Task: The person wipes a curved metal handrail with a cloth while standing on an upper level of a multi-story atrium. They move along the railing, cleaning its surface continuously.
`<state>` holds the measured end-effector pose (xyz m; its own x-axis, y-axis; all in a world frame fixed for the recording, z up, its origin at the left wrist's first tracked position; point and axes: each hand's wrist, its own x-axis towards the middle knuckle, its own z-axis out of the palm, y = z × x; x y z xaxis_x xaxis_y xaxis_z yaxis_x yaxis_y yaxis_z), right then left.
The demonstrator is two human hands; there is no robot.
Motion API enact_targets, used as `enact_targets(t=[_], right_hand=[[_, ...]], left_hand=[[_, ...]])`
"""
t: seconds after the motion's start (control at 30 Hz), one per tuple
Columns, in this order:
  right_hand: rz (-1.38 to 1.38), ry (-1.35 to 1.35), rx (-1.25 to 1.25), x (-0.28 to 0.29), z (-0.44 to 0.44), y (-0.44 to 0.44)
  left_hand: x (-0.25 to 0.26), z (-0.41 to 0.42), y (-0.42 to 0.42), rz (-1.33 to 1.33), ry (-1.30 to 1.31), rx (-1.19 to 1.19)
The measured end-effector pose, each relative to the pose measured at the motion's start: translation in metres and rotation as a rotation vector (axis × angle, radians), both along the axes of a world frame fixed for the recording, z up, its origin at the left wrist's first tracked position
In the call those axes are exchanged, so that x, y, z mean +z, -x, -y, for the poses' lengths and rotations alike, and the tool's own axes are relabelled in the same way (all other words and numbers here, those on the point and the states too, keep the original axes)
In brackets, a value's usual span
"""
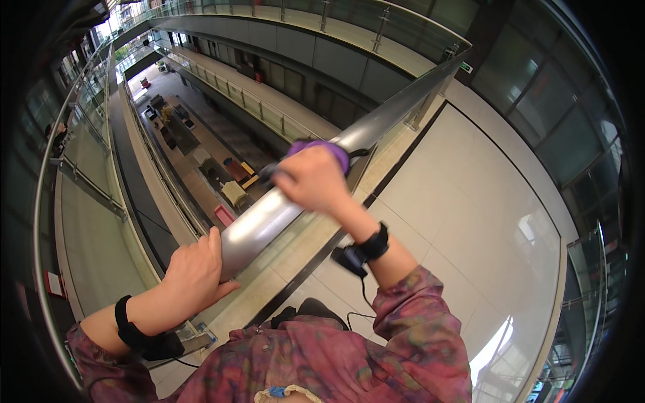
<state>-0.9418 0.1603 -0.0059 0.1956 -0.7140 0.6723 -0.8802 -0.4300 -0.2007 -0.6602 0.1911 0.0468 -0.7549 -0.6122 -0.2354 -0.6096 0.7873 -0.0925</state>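
Observation:
A wide, shiny metal handrail [256,226] runs diagonally in front of me on top of a glass balustrade. My left hand [195,272] is wrapped over its near end, thumb on the floor side and fingers on the far side. Further along, my right hand [315,179] presses a bunched purple cloth [340,153] onto the top of the rail. Dark parts stick out on both sides of the cloth; blur hides their shape. Each wrist wears a black strap with a small device, and a cable runs from each.
Beyond the rail the atrium drops to a lower floor with tables [184,136] and chairs. Glossy tiles [443,201] cover the walkway at my right. Across the opening are further glass balustrades [302,12]. A person [58,136] is at the far left railing.

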Motion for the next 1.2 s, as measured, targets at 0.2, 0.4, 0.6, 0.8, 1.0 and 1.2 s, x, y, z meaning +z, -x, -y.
enact_targets(t=[0.2,0.4,0.6,0.8,1.0,1.2], right_hand=[[0.053,0.015,0.166,0.005,-0.017,-0.009],[0.088,0.167,-0.07,0.002,0.028,0.132],[0.107,0.193,-0.303,-0.013,0.074,0.283],[0.181,0.207,-0.521,-0.028,0.111,0.388],[0.681,0.36,-0.583,-0.056,0.125,0.441],[1.833,0.48,0.076,-0.056,0.107,0.333]], left_hand=[[0.008,0.012,0.029,-0.018,0.039,-0.096],[0.015,0.026,0.071,0.011,-0.096,-0.04],[0.021,0.051,0.145,0.05,-0.125,-0.029],[0.024,0.079,0.258,-0.133,-0.142,-0.077],[0.0,0.102,0.364,-0.34,-0.02,-0.175],[-0.007,0.116,0.397,-0.422,-0.028,-0.109]])
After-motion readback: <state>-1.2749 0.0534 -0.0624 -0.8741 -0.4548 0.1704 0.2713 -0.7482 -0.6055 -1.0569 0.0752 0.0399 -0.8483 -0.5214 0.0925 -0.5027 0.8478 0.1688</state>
